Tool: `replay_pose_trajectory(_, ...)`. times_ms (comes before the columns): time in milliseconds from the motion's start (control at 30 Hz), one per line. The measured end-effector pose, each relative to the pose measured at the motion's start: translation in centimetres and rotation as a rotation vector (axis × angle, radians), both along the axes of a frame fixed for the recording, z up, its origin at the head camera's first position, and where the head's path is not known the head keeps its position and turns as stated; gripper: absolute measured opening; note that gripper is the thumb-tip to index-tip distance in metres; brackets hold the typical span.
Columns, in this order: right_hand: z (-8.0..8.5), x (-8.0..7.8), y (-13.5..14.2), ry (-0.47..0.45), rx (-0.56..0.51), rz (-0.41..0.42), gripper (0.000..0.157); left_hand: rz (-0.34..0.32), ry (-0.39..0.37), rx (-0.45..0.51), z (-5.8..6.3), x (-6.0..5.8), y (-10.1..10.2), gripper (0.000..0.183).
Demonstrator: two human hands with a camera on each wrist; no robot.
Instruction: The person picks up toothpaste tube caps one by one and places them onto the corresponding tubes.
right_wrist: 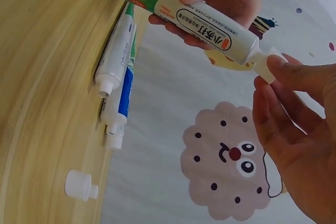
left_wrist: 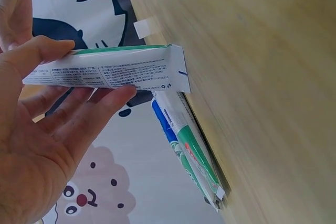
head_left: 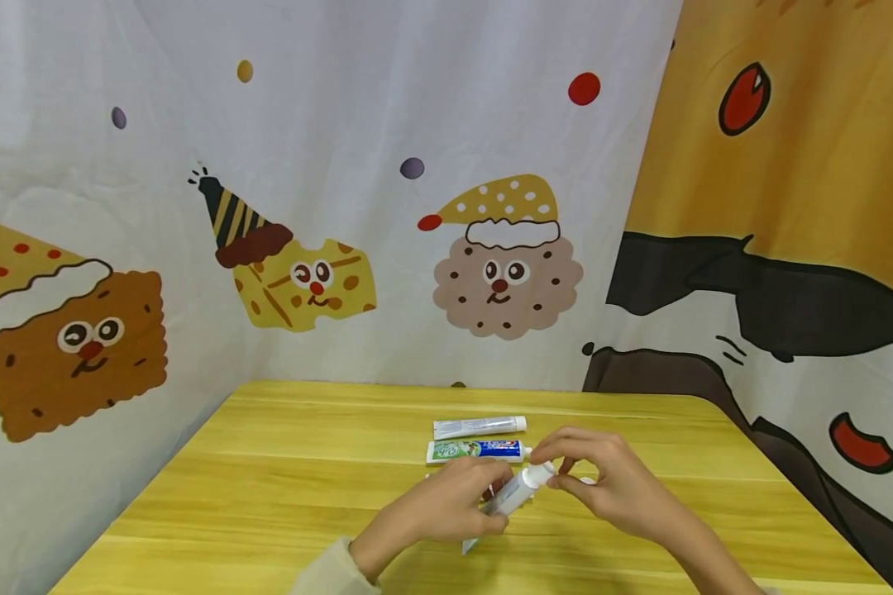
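My left hand (head_left: 454, 497) holds a white and green toothpaste tube (right_wrist: 207, 27) between thumb and fingers, tilted above the table. Its flat crimped end shows in the left wrist view. At the tube's other end, my right hand (head_left: 608, 479) pinches a white cap (right_wrist: 265, 66) with thumb and fingertips. The cap sits at the nozzle; I cannot tell whether it is threaded on. Below lies another toothpaste tube (right_wrist: 116, 59) with its nozzle bare, mostly behind my left hand in the head view. A blue and green toothpaste tube (head_left: 476, 450) lies beyond it.
Farthest back lies a silvery-white toothpaste tube (head_left: 479, 426) with a white cap on. Loose white cap pieces (right_wrist: 79, 184) lie on the wooden table (head_left: 268, 496) to the right of the tubes. A cartoon-printed curtain (head_left: 387, 347) hangs behind the table.
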State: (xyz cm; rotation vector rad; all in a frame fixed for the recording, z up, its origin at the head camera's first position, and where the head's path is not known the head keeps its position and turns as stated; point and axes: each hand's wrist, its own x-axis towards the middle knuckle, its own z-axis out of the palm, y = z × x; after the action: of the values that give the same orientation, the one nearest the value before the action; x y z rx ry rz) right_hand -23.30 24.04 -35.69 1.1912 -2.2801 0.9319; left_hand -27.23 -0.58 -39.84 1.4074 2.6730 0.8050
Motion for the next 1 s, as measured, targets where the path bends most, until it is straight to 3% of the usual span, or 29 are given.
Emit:
replay_pose_trajectory(367,-0.05,0.09,-0.15,-0.033,0.033,-0.017,0.037,-0.005,0.034,-0.001,0.14,0.14,0.03,0.024)
replay_pose_trajectory(700,0.11,0.33,-0.24,-0.101,0.113,-0.136,0.006,0.002,0.065,-0.012,0.06,0.37,0.12,0.024)
replay_pose_trajectory(1000,0.26,0.45,-0.03,-0.152,0.17,-0.26,0.019,0.003,0.057,-0.017,0.14,0.29,0.04,0.022)
